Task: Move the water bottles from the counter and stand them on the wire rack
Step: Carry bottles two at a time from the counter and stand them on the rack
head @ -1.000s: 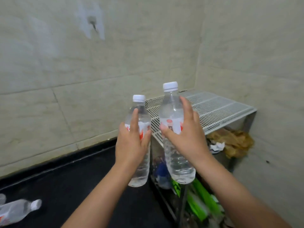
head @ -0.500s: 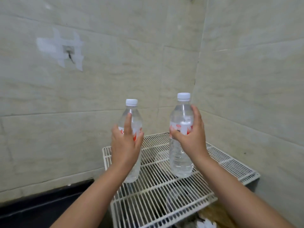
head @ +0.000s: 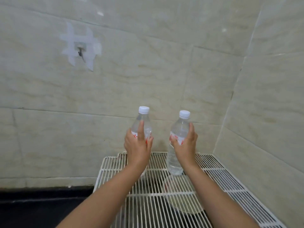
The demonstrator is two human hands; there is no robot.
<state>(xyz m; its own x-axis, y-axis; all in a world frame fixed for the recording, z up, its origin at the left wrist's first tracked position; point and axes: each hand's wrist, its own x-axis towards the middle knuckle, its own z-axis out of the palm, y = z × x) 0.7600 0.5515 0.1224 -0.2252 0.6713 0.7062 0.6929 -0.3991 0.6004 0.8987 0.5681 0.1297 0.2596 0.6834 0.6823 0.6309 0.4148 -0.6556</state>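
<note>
Step in hand: the setting-down. Both bottles are over the far part of the rack, upright, each in one hand; I judge the placing nearly done but the release not yet made.
Counter: a dark, smooth surface at the near left, low in view; no bottle shows on the part visible here.
Left hand: wrapped round the left bottle at the label, forefinger lying straight up the front, thumb pressing from the right side.
Left bottle: clear thin plastic, full of water, white ribbed screw cap, red-printed label mostly behind the palm. Its base is hidden behind the wrist, so I cannot tell whether it touches the wires.
Right bottle: same make, shoulders tapering to the cap, lower body ridged and see-through. Its base looks to be on or just above the wires; I cannot tell which.
Right hand: gripping the right bottle at the label, thumb across the front, fingers curled round the far side.
Wire rack: white-coated thin parallel wires with thicker cross bars, flat, set into the tiled corner; the gaps are narrow against the bottle bases.
Next move, as I judge it: lower each base flat across several wires, check that it stands, then loosen the fingers without nudging the tall, top-light bottles sideways.
Wall: glossy pale marbled tile, with a small hook taped on at upper left.
</note>
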